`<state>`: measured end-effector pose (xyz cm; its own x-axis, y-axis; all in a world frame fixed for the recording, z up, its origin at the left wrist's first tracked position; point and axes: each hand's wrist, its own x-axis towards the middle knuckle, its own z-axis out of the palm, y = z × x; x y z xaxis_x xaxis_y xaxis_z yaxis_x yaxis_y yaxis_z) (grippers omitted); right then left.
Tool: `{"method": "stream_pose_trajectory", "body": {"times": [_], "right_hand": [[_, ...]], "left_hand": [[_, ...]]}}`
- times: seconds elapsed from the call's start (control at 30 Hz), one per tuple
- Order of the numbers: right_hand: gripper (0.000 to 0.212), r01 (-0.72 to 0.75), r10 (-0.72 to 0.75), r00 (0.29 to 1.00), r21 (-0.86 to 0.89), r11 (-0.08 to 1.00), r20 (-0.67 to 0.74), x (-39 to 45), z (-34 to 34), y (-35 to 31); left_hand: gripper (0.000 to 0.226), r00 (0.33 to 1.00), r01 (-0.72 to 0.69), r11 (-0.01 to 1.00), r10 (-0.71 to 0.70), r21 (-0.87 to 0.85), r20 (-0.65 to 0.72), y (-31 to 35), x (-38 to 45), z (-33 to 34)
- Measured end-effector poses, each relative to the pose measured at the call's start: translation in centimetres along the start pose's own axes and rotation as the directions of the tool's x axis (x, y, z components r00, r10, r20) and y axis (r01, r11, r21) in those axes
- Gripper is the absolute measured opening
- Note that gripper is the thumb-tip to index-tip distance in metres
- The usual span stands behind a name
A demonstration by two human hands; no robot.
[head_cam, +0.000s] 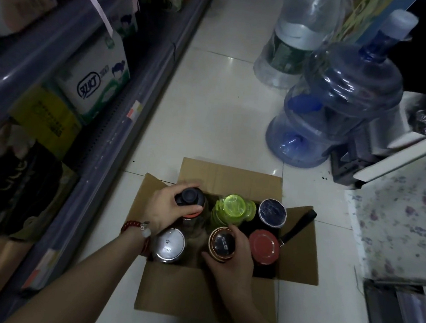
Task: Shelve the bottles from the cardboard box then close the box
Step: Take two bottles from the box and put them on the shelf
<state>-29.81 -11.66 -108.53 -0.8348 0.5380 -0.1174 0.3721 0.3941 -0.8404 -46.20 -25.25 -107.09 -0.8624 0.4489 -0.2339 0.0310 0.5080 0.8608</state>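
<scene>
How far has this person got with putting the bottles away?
Barely begun. The cardboard box on the floor has its flaps open and six bottles in it. The left hand grips the black-capped bottle; the right hand grips the bronze-rimmed bottle. Neither is lifted out. The silver-lidded, green, dark-blue and red-lidded bottles wait. All the shelving and closing the box remain.

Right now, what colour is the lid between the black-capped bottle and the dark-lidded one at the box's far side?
Translucent lime green, in the head view.
</scene>
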Motion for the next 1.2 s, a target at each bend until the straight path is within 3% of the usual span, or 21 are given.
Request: {"method": "stream_pose_trajectory", "body": {"times": [0.13,0.27,0.6,0.73,1.03,1.2], "right_hand": [[0.080,-0.020,0.020,0.999,0.016,1.000,0.040,-0.6,-2.4,-2.9],[0.079,-0.047,0.045,0.999,0.067,0.997,0.030,-0.4,-6.6,-8.8],[0.080,0.017,-0.016,0.999,0.037,0.999,-0.042,1.7,-19.9,-25.0],[0.079,0.028,-0.024,0.996,0.052,0.998,-0.087,2.0,-26.0,-31.0],[0.084,0.097,-0.085,0.967,0.040,0.994,-0.241,1.7,-40.3,-45.2],[0.078,0.146,-0.118,0.924,0.052,0.988,-0.365,-0.4,-48.2,-51.8]], "left_hand": [[0.059,0.992,0.055,0.998,-0.053,0.014,-0.116,3.7,-1.3,-1.3],[0.068,0.989,0.056,0.997,-0.048,0.055,-0.140,9.3,-2.9,-3.9],[0.074,0.998,-0.014,0.993,0.021,0.119,-0.052,28.0,-5.5,-10.9],[0.066,0.998,-0.057,0.987,0.061,0.147,-0.023,36.7,-6.5,-13.5],[0.065,0.969,-0.236,0.954,0.217,0.186,0.114,57.4,-8.6,-18.7],[0.055,0.928,-0.359,0.926,0.341,0.115,0.150,67.7,-9.9,-19.7]]}}
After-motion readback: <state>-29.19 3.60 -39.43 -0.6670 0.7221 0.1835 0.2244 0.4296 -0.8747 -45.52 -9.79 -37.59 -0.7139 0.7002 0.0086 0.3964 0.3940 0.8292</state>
